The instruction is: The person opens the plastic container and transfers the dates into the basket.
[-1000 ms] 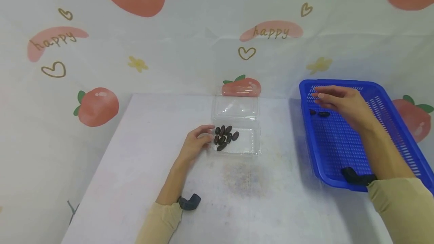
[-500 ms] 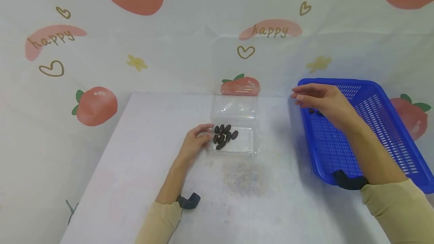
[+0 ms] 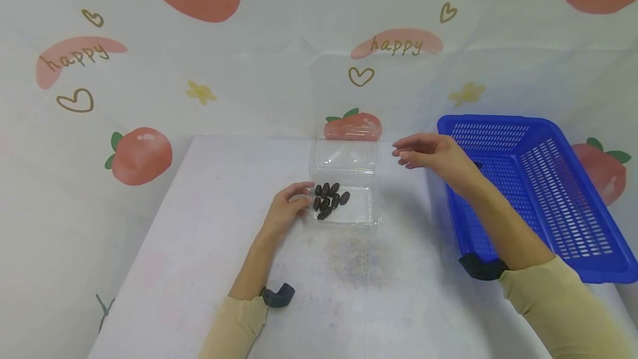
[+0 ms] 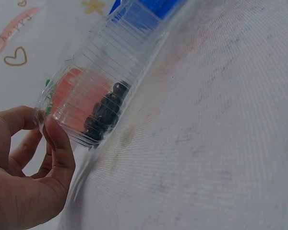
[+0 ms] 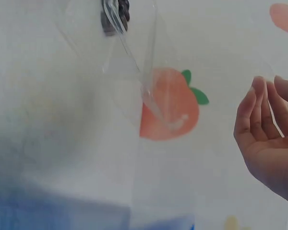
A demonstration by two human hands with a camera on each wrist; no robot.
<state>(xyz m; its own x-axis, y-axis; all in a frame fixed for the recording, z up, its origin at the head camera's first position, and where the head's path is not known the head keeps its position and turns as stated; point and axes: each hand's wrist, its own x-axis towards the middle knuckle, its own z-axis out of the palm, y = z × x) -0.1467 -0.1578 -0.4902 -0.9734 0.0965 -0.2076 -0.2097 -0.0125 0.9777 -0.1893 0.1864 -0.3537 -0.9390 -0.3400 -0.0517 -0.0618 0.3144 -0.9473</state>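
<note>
Out on the white table lies a hinged clear plastic box point(image 3: 356, 212), its lid point(image 3: 346, 154) laid back. Several dark oval dates point(image 3: 335, 201) are grouped in its left half. My left hand point(image 3: 286, 212) grips the box's left edge between thumb and fingers, as the left wrist view point(image 4: 36, 163) also shows. My right hand point(image 3: 441, 159) hovers between the box and the blue basket point(image 3: 530, 148). Its fingertips come close to the thumb in the right wrist view point(image 5: 273, 124); I cannot tell whether something is between them.
One dark date point(image 3: 478, 165) shows in the basket beside my right forearm, which crosses over the basket's left side. Behind the table point(image 3: 219, 193) hangs a white cloth point(image 3: 279, 71) printed with red fruit and hearts.
My right hand has moved left, from above the basket to the space between basket and box. The left hand and the dates in the box stay as they were.
</note>
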